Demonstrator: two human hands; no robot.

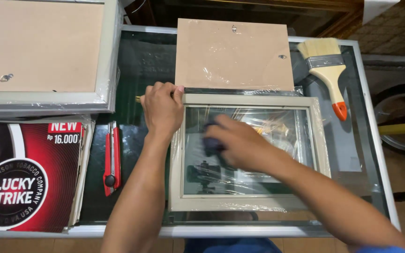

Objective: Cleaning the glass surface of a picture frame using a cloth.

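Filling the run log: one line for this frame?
left hand: steadies picture frame corner | right hand: dark cloth on glass | utility knife: left
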